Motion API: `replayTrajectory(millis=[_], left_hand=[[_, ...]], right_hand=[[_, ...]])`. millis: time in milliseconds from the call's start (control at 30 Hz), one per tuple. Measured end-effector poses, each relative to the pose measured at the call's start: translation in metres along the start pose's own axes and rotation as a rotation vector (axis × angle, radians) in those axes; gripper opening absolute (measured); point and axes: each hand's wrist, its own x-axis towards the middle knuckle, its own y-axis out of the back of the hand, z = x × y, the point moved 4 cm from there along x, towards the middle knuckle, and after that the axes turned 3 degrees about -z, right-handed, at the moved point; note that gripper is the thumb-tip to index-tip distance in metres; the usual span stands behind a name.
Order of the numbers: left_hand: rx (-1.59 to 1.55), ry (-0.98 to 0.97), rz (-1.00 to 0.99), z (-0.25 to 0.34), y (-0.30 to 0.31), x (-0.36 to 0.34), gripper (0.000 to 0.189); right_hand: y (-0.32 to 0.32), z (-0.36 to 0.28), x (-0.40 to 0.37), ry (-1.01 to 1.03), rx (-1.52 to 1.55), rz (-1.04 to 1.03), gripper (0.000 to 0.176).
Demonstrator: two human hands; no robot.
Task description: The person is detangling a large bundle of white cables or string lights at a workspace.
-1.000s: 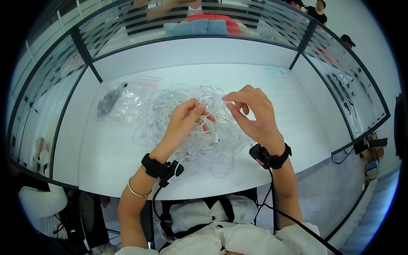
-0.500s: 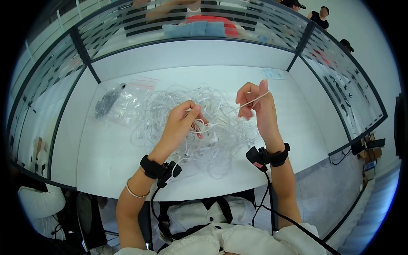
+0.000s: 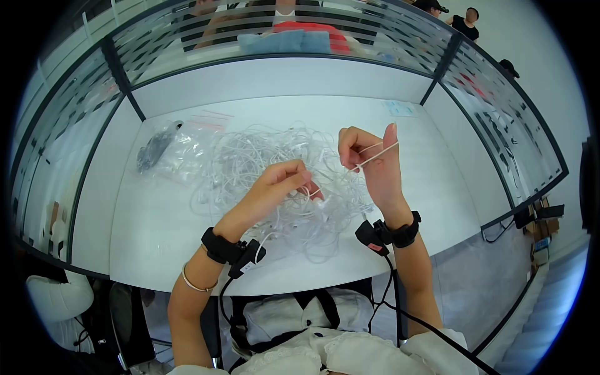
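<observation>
A tangled pile of white cables (image 3: 250, 156) lies on the white table (image 3: 156, 237). Over the pile's middle, my left hand (image 3: 284, 181) pinches a white cable between thumb and fingers. My right hand (image 3: 375, 156) is raised at the pile's right side, a white cable looped across its palm and round the thumb, with the fingers curled on it and the thumb pointing up. Black straps with small devices sit on both wrists.
Clear plastic bags (image 3: 187, 147), one with dark items, lie at the table's left. A pale blue-printed packet (image 3: 400, 109) is at the back right. Low partitions (image 3: 281, 78) surround the table; people are beyond them.
My left hand has moved slightly right over the pile. My right hand has shifted slightly left and its fingers have curled in more around the cable.
</observation>
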Motion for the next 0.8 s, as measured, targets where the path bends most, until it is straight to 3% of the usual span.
replayTrajectory(millis=[100,333,433,533,633,800], left_hand=[[-0.066,0.030,0.025,-0.003,0.006,0.000,0.026],[-0.020,0.017,0.090,-0.005,0.009,0.001,0.029],[0.076,-0.048,0.072,-0.007,0.010,0.002,0.024],[0.136,-0.129,0.154,-0.004,0.012,0.001,0.013],[0.411,-0.228,0.292,0.013,0.017,-0.002,0.008],[0.481,-0.112,0.163,0.032,0.013,-0.016,0.006]], right_hand=[[0.009,-0.003,-0.003,0.068,-0.213,0.105,0.079],[0.020,-0.007,-0.006,0.077,-0.217,0.186,0.065],[0.034,-0.015,-0.013,0.254,-0.197,0.256,0.050],[0.043,-0.025,-0.016,0.235,-0.256,0.287,0.043],[0.037,-0.035,-0.019,0.012,-0.102,0.186,0.040],[0.039,-0.033,-0.016,0.044,0.214,-0.066,0.038]])
